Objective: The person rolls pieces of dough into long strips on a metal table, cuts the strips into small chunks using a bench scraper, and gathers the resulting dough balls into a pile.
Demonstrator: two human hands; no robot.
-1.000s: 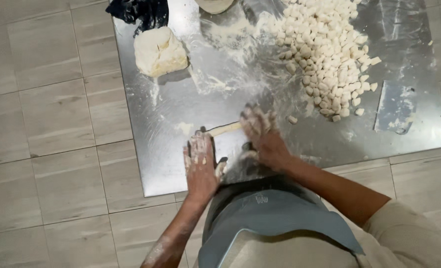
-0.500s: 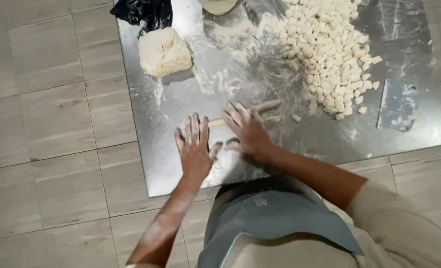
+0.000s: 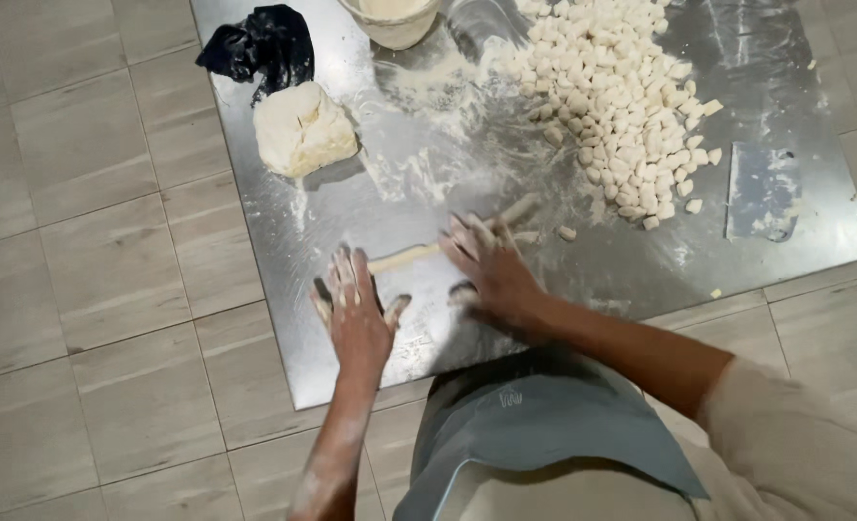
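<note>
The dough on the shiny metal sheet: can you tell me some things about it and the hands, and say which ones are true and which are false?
1. Both hands, left hand and right hand, lie flat on a thin dough rope. True.
2. The big dough lump sits beside the right hand. False: it lies far off, near the black bag.
3. The small cut dough pieces are heaped on the metal sheet. True.
4. The metal sheet stands on a table. False: it lies on the tiled floor.
5. The left hand holds a knife. False: its fingers are spread open.
</note>
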